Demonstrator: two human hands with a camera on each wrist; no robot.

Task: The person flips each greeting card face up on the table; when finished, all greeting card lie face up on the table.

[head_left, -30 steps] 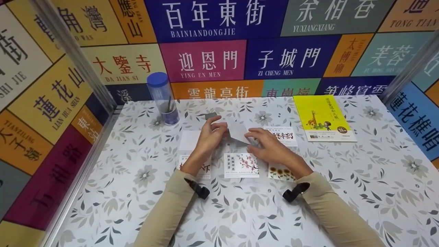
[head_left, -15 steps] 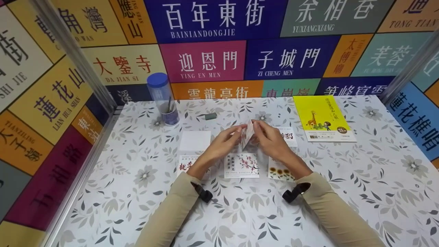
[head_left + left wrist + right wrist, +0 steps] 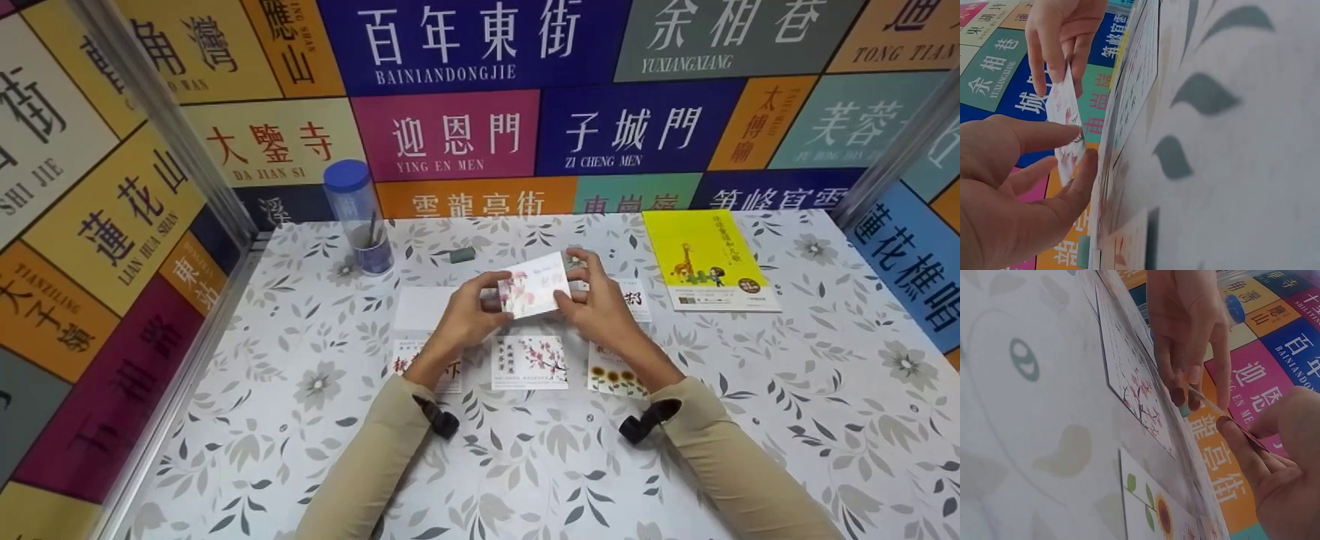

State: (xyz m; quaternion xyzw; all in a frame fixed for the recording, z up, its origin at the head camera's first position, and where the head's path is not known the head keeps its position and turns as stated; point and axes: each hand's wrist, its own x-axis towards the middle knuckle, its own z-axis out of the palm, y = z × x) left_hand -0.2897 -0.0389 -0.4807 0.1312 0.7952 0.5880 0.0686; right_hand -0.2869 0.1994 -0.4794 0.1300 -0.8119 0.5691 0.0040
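In the head view, a small card [image 3: 534, 289] with pink flowers is held up tilted above the middle of the table. My left hand [image 3: 471, 311] pinches its left edge, and my right hand [image 3: 600, 304] pinches its right edge. The left wrist view shows the card [image 3: 1064, 115] nearly side-on between thumb and fingers. Just below lie a plum-blossom card [image 3: 529, 363], a sunflower card [image 3: 616, 379] partly under my right wrist, and a red-lettered card [image 3: 448, 379] partly covered by my left forearm. Behind my right hand, another red-lettered card [image 3: 634, 300] is half hidden.
A blank white card [image 3: 424, 307] lies left of my left hand. Farther back are a small dark green cylinder [image 3: 462, 256] and a clear tube with a blue lid [image 3: 360, 225]. A yellow booklet [image 3: 709, 262] lies at the back right. Printed panels enclose the table.
The card has turned in my hands: first its plain side showed, then it stood nearly edge-on, and now the flower print faces up. My hands came together, then spread slightly.
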